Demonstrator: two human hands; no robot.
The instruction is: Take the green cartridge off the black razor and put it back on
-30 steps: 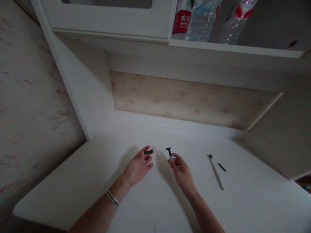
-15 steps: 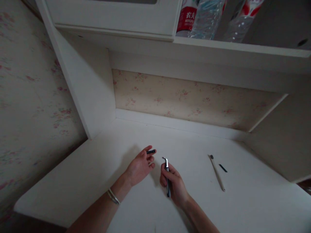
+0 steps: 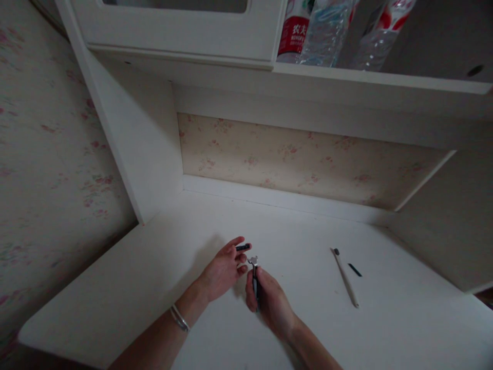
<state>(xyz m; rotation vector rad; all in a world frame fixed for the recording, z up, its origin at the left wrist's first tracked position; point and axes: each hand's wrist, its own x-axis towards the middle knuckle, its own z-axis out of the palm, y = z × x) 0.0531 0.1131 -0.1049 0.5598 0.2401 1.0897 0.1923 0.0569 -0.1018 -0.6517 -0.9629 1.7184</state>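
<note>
My left hand [image 3: 221, 272] pinches a small black bar-shaped piece [image 3: 243, 247] between its fingertips; its other fingers are loosely curled. What kind of piece it is cannot be made out. Close by on the right, my right hand [image 3: 272, 297] is wrapped round what looks like a razor handle [image 3: 256, 288], dark and grey with a shiny metal head that forks at the top. The metal head points up and sits just below the black piece, near my left fingertips, with a small gap to the piece.
On the white desk [image 3: 308, 329], a pale toothbrush [image 3: 346, 280] with a dark head lies to the right, beside a short black strip [image 3: 355, 270]. Plastic bottles [image 3: 323, 36] stand on the shelf above. A white side panel [image 3: 127, 133] rises at the left.
My right hand has moved left, nearer my left hand, and turned the handle so that its forked head shows. The left hand keeps its hold on the black piece.
</note>
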